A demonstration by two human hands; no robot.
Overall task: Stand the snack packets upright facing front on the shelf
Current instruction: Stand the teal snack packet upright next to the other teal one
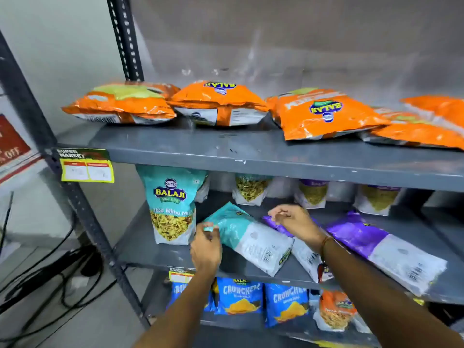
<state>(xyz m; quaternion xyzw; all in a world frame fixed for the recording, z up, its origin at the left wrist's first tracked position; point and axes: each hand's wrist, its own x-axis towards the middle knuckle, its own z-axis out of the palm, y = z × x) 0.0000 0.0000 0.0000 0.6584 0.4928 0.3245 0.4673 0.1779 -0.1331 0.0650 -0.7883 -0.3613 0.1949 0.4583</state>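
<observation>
teal packet half up, needs a flip to face front

head view, the only one there is: the left hand [206, 249] has its fingers pinched on the top corner of a teal packet [247, 241] on the middle shelf [140, 249]. the packet lies back side up, barcode showing, top end lifted and pointing toward the back, bottom end resting near the shelf's front edge. the right hand [292, 221] hovers just above it, fingers loosely curled with a gap between them, not gripping anything i can see.

just left of it one teal packet already stands [172, 205], front out. to the right are two purple packets, one [305, 249] mostly under the right arm and touching the teal one, the other [384, 249] flat further along. a few more packets stand at the back of the shelf [251, 189]. orange packets [219, 104] lie flat on the top shelf, and blue ones [239, 298] stand on the bottom shelf.

how i'd do this bit: a corner pinch alone probably lets the bag flop, so bring the right hand onto the far top corner and hold it by both. lift it clear, turn it so the printed side faces out, and set the bottom down flat beside the standing one. give it a little tap so the contents settle and the base spreads. watch the purple packet leaning against it, which could slide when the teal one comes away.
</observation>
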